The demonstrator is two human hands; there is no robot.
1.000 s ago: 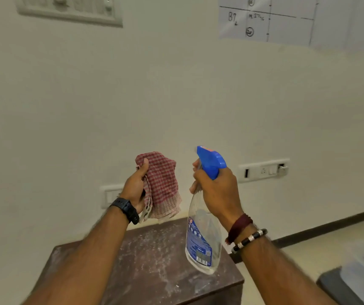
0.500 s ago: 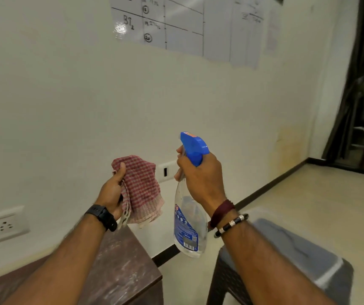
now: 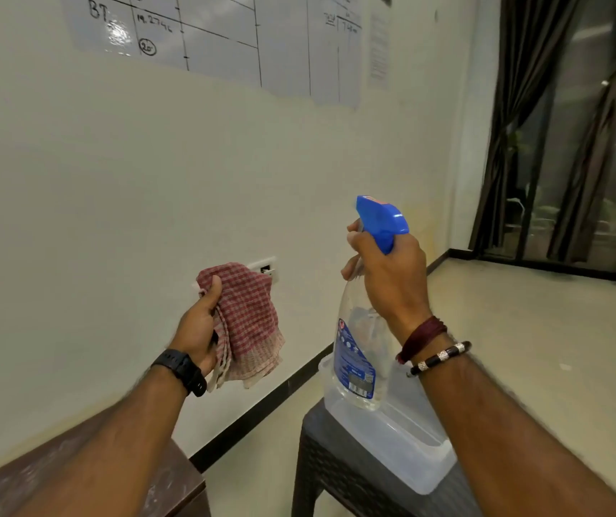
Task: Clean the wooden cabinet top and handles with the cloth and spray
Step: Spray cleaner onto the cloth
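Both hands are busy, the left hand (image 3: 202, 322) clutching the checked cloth (image 3: 250, 322) and the right hand (image 3: 388, 281) wrapped around the spray bottle (image 3: 358, 363), both held away from the dusty cabinet top (image 3: 183, 483) at lower left, so any squirt risks missing it.

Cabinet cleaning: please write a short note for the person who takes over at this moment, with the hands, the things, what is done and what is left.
Left hand holds the folded checked cloth up in the air.
Right hand grips the neck of the spray bottle, blue trigger head on top, upright above a clear plastic tub on a dark stool.
The wooden cabinet is at lower left; its top looks dusty.
Done: both tools in hand.
Left: spray and wipe the top, then the handles, which are out of view.
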